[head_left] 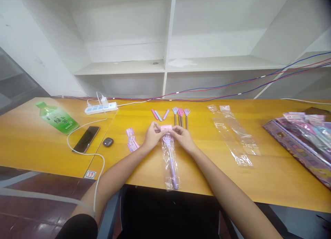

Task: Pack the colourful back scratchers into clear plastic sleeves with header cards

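A purple hand-shaped back scratcher [171,165] lies inside a clear plastic bag [165,163] with a pink card [166,127] at its top. My left hand [153,133] pinches the left side of the bag's top at the card. On the right side of the same top, my right hand [183,136] has its fingers closed. Behind my hands, several back scratchers [181,113] with metal rods lie together. Pink, blue and purple handles [158,115] are left of them. Small printed cards [131,141] rest left of my left hand.
Flat clear bags [240,135] lie at the right, before a printed package [297,149] stacked with bagged items. At the left are a green bottle [58,118], a phone [86,139], a black device [108,142], a power strip [100,108] and a white cable [99,155].
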